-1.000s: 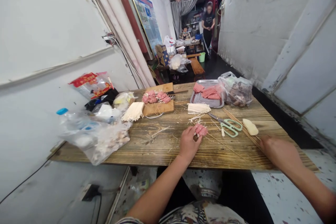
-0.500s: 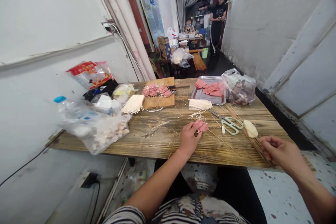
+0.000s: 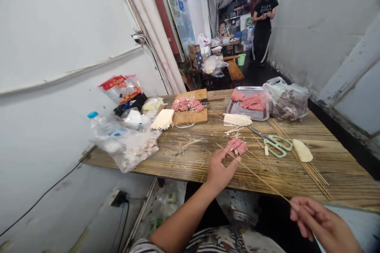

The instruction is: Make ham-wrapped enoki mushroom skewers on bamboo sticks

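Note:
My left hand (image 3: 220, 169) rests on the table with its fingers and thumb curled against pink meat rolls (image 3: 238, 146) wrapped round enoki mushrooms. A skewer (image 3: 265, 168) is stuck into these rolls and points toward the lower right. In my right hand (image 3: 319, 219), another bamboo skewer (image 3: 267, 184) is pinched near one end. Its far tip lies across the fingers of my left hand. Cut enoki (image 3: 236, 120) lies just behind the rolls. Green-handled scissors (image 3: 277, 145) are to their right, near a pale wedge-shaped piece (image 3: 303, 151) on loose skewers (image 3: 317, 177).
Sliced pink meat (image 3: 252, 101) lies on a metal tray (image 3: 233, 110) at the back, beside a plastic bag (image 3: 286, 99). Finished skewers (image 3: 188, 104) sit on a cutting board (image 3: 192, 118), with enoki (image 3: 163, 119) alongside. Bags (image 3: 130, 146) crowd the left. A person (image 3: 263, 23) stands behind.
My right hand has lifted a skewer from the bundle and brought it left, across to my left hand. The left hand has opened slightly at the meat rolls. The view has shifted.

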Tool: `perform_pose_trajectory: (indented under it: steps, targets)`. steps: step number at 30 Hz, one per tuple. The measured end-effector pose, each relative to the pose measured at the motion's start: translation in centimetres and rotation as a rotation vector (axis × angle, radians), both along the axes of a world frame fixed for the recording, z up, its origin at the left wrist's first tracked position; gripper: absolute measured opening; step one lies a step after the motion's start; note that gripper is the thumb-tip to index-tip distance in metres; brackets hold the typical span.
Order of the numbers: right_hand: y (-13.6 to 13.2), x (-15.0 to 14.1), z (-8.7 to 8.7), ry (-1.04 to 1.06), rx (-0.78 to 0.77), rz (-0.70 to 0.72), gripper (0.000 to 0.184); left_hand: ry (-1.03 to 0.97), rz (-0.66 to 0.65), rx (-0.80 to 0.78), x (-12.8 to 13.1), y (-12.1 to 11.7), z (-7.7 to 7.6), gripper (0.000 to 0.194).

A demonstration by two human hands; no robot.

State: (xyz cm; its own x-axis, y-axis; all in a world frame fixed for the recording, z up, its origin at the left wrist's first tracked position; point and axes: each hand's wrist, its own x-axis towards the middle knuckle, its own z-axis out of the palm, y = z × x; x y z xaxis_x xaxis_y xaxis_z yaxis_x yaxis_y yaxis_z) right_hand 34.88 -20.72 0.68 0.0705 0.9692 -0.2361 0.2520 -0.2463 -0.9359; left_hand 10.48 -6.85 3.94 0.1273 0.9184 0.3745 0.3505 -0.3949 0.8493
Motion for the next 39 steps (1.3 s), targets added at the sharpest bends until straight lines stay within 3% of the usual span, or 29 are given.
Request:
perform_pose_trajectory:
  steps: [3,5,9,14,17,21,24,30,39]
  targets:
    - [0.2,-0.3,-0.6,-0.064,0.04,0.13,0.039,-0.299,-0.113,-0.362,-0.9,-1.8,0.7,0.032]
    - [0.4,0.4,-0.9,-0.11,0.076,0.172,0.038,-0.439,-0.184,-0.509,-1.6,-2.5,1.1,0.034]
    - [0.4,1.4,-1.0,-0.268,0.17,0.211,0.031,-0.538,-0.272,-0.665,-2.3,-3.4,2.0,0.038]
    - [0.3,-1.4,1.1,-0.505,0.499,0.266,0.025,-0.485,-0.375,-0.766,-0.4,-4.3,2.3,0.043]
    - [0.4,-2.5,1.4,-0.587,0.639,0.256,0.04,-0.318,-0.37,-0.562,0.6,-3.5,2.0,0.043]
    - [0.7,-1.3,0.2,-0.773,0.705,0.068,0.047,0.02,0.016,0.08,0.6,0.2,1.0,0.024]
    - [1.0,-0.4,-0.7,-0.916,0.687,0.017,0.043,0.266,0.101,0.279,1.0,2.9,-0.4,0.029]
    - [1.3,-0.4,-0.5,-1.047,0.691,0.038,0.04,0.408,0.076,0.314,2.1,3.8,-2.9,0.049]
    - [2.2,0.0,-0.6,-1.032,0.712,0.1,0.039,0.364,0.022,0.327,1.8,3.6,-3.4,0.032]
